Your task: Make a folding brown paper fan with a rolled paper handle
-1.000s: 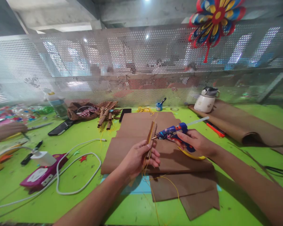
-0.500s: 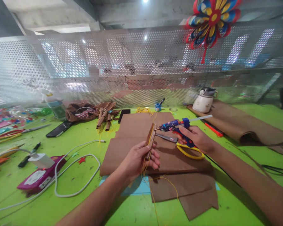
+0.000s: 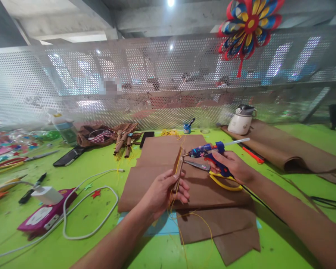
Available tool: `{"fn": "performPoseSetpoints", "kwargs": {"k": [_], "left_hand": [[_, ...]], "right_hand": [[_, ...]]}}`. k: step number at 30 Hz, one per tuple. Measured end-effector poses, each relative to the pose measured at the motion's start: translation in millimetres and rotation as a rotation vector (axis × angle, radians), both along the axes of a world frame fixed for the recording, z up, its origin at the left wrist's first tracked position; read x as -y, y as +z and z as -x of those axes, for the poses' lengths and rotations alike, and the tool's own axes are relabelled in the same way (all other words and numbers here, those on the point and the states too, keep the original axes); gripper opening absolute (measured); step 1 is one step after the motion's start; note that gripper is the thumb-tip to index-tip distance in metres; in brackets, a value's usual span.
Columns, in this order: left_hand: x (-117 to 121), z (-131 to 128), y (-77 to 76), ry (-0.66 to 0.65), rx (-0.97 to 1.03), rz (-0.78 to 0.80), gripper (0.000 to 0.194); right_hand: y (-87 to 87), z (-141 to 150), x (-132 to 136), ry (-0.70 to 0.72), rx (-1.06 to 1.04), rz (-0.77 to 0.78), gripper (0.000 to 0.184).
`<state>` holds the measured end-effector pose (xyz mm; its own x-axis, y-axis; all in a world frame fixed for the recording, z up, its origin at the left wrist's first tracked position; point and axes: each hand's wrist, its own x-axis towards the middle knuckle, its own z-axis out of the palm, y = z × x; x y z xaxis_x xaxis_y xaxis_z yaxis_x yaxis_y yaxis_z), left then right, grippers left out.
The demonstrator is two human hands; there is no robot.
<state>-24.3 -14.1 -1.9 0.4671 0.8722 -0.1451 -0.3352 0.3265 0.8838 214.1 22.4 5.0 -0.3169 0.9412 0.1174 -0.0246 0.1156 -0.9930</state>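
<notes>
My left hand [image 3: 168,188] is closed round a narrow folded strip of brown paper [image 3: 178,164], held upright and slightly tilted. Yellow thread [image 3: 196,214] trails down from it over the paper below. In my right hand [image 3: 226,162] is a blue glue gun [image 3: 207,150] with a clear glue stick out of its back. Its nozzle points left and meets, or nearly meets, the strip's upper edge. Yellow-handled scissors [image 3: 225,181] lie beneath the glue gun on sheets of brown paper [image 3: 145,186].
To the left are a purple power strip [image 3: 47,216] with a white charger and cable, a phone [image 3: 70,156] and scissors. Rolled paper pieces [image 3: 126,140] lie farther back. At the right stand a white bottle [image 3: 241,120], a large brown paper roll [image 3: 285,149] and a red cutter [image 3: 252,154].
The glue gun's nozzle has shifted slightly down along the strip's edge. Both hands keep their holds. The whole view has moved a little.
</notes>
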Motion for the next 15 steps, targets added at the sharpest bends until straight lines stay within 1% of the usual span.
{"fn": "performPoseSetpoints", "kwargs": {"k": [2,5,11,15], "left_hand": [[0.1,-0.2,0.1,-0.003,-0.005,-0.003,0.013],[0.2,-0.7,0.4,0.000,-0.012,-0.002,0.013],[-0.7,0.1,-0.5,0.000,-0.022,-0.011,0.015],[0.0,0.6,-1.6,-0.015,-0.015,-0.014,0.017]], "right_hand": [[-0.1,-2.0,-1.9,-0.022,-0.040,-0.009,0.039],[1.0,-2.5,-1.4,-0.013,-0.071,-0.013,0.037],[3.1,5.7,4.9,0.055,0.003,0.021,0.041],[0.9,4.2,0.6,0.011,-0.044,0.019,0.039]]}}
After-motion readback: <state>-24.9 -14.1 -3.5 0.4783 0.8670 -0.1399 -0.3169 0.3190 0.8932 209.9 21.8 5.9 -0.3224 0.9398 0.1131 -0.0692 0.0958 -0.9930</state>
